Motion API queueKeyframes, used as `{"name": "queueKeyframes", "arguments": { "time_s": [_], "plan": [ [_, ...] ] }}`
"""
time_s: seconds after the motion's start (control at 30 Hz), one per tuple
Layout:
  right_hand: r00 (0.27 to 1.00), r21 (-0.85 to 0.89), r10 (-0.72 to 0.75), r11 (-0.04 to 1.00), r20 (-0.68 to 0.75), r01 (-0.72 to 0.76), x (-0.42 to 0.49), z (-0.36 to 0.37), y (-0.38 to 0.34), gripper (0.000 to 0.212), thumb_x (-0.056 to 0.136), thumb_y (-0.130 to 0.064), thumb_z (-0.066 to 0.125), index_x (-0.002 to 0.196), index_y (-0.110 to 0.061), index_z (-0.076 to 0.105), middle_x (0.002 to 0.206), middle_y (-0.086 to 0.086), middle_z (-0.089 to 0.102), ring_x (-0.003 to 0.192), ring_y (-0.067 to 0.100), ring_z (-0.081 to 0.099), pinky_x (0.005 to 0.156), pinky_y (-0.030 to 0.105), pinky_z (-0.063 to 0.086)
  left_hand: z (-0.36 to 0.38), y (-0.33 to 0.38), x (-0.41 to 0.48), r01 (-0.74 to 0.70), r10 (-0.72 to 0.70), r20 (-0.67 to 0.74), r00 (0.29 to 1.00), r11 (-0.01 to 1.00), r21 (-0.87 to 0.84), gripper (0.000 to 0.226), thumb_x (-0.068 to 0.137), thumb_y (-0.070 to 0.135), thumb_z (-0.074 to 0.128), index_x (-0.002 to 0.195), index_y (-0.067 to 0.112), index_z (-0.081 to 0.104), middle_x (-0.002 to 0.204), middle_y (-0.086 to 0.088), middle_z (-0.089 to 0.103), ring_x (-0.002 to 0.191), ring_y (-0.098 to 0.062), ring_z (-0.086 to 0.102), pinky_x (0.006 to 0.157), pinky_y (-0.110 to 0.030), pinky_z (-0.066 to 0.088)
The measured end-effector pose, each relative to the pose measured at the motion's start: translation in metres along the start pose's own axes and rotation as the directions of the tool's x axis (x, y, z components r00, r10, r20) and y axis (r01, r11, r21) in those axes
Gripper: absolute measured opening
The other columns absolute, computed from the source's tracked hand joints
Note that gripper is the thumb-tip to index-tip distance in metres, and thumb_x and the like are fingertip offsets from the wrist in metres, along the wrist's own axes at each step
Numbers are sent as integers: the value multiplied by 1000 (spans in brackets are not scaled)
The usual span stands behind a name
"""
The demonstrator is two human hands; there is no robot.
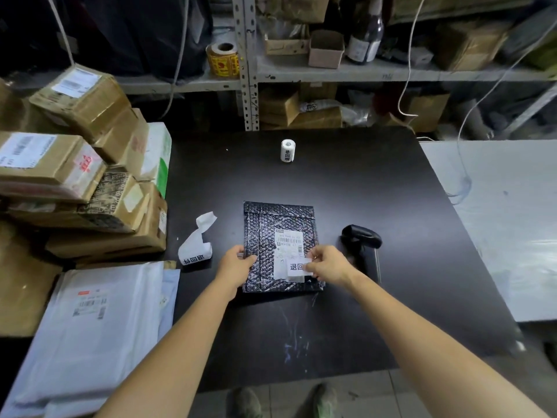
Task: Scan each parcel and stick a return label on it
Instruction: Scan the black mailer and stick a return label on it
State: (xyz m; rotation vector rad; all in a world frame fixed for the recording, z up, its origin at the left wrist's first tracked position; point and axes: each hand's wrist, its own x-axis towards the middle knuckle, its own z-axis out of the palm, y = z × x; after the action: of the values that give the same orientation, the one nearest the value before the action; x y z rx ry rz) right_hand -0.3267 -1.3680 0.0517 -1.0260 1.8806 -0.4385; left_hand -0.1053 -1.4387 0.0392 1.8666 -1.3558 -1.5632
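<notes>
Two hands meet on a black bubble-wrap parcel (265, 230) lying flat on the dark surface (331, 182). The left hand (235, 263) grips the parcel's left edge. The right hand (327, 263) pinches a white return label (297, 267) over the parcel's near right corner, just below its shipping sticker. A black scanner (361, 236) lies just right of the right hand. A loose label strip (196, 242) sits left of the left hand, and a small label roll (287, 150) stands well beyond both.
</notes>
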Motion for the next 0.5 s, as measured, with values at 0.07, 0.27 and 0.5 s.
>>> {"name": "queueKeyframes", "arguments": {
  "time_s": [0.07, 0.27, 0.5],
  "plan": [
    [1000, -2, -5, 1000, 0, 5, 1, 1, 1, 20, 80, -14, 75, 85, -21, 58, 72, 1, 61, 63, 19, 56, 61, 36, 52, 2, 3, 1, 5, -5, -1, 1000, 1000, -21, 7, 94, 13, 62, 101, 14, 62, 105, -12, 67, 95, -29, 65, 88, -43, 53],
    [995, -121, -64, 991, -72, 55, 4, 7, 6, 19, 79, -24, 77, 83, -23, 58, 67, -10, 54, 68, 14, 52, 61, 25, 38, 5, 6, 1, 64, -56, 56, 997, 988, -144, 16, 94, 10, 62, 109, 13, 58, 111, -13, 66, 98, -29, 67, 85, -47, 57],
    [992, -141, -59, 989, -109, 43, 9, 13, 9, 24, 78, -30, 77, 89, -23, 58, 72, -9, 56, 71, 15, 55, 59, 25, 37, 1, 3, 0, 92, -74, 112, 991, 982, -165, 25, 91, -2, 61, 109, 13, 54, 109, -17, 66, 100, -33, 66, 90, -54, 54]
  ]
}}
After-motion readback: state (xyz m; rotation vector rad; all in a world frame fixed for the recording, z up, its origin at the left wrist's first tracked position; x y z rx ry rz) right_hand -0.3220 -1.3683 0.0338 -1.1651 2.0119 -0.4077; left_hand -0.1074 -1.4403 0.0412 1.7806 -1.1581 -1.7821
